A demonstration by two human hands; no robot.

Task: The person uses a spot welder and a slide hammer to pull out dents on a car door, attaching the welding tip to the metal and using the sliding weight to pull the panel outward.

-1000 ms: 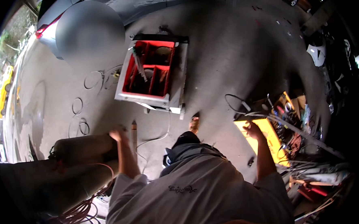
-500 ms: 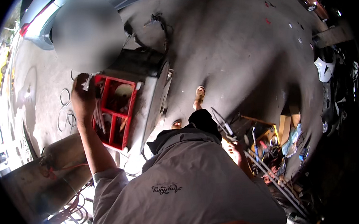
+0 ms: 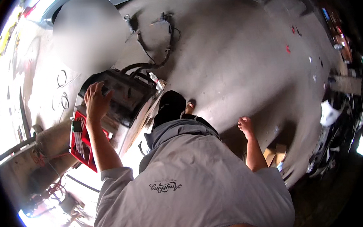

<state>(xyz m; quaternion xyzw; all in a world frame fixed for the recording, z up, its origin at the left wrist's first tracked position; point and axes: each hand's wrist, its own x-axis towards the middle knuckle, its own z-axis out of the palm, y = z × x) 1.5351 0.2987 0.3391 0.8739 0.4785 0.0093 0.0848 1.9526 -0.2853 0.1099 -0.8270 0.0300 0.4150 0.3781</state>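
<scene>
My left hand [image 3: 96, 102] reaches over the near left corner of a black boxy machine [image 3: 125, 98]. Its fingers are stretched and its thumb stands apart, with nothing visible in the grasp; whether it touches the machine I cannot tell. Beneath my left forearm lies a red divided tray [image 3: 90, 162], partly covered by the arm. Several slim metal rods [image 3: 78, 142] with a dark green block at one end rest on the tray. Out to my right, my right hand [image 3: 245, 126] hangs over the floor, fingers curled in and nothing seen in them.
A thick black cable [image 3: 170, 44] runs from the machine across the concrete floor. Thin wire loops [image 3: 64, 101] lie at the left, near a large metal cylinder [image 3: 54, 149]. Cardboard [image 3: 276, 153] sits beyond my right elbow, and dark car parts [image 3: 334, 126] line the far right.
My left hand has left the tray's far end, where it held something silvery, and is over the machine, fingers spread. My right hand has moved away from the long poles. My view has turned.
</scene>
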